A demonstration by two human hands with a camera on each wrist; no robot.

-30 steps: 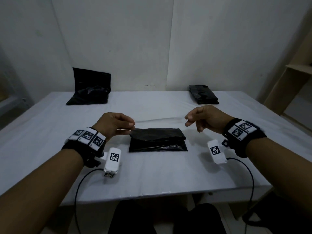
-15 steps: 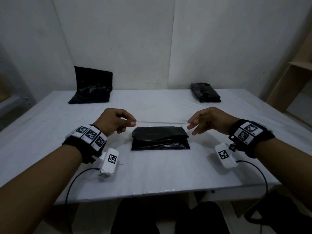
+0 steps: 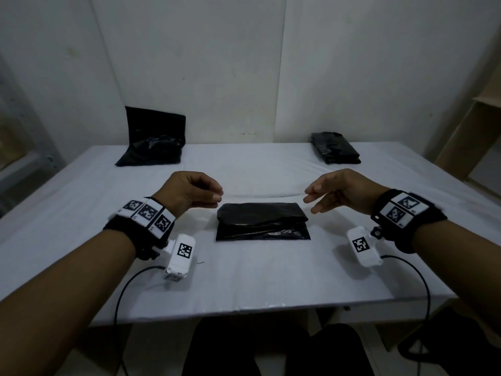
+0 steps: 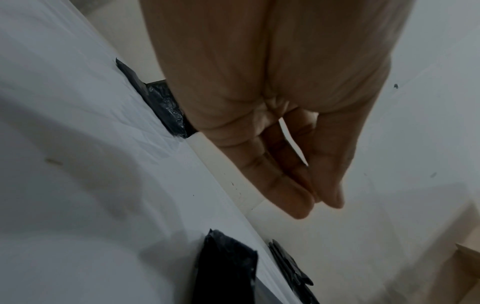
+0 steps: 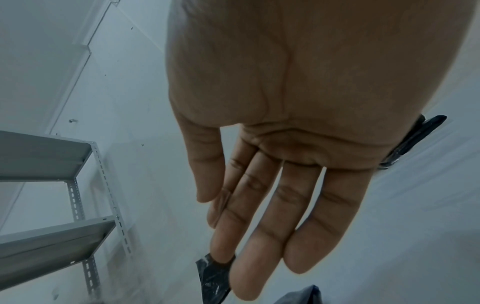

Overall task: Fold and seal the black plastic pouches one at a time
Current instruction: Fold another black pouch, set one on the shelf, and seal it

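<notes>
A folded black plastic pouch [image 3: 261, 222] lies flat in the middle of the white table [image 3: 257, 272]; its corner also shows in the left wrist view [image 4: 226, 267]. My left hand [image 3: 217, 198] hovers just left of the pouch's far corner without touching it. Its fingers are curled, and thumb and fingertips [image 4: 301, 205] meet with nothing visible between them. My right hand [image 3: 311, 199] hovers off the pouch's far right corner. Its fingers [image 5: 259, 236] are spread, relaxed and empty.
A heap of loose black bags [image 3: 153, 139] leans on the wall at the back left. A stack of folded black pouches [image 3: 334, 151] sits at the back right. A wooden shelf [image 3: 474, 126] stands to the right, a grey metal rack [image 5: 52, 160] to the left.
The right hand's fingers have gone from pinched together to spread and relaxed. Both hands have drifted slightly outward from the pouch. The pouch has stayed put.
</notes>
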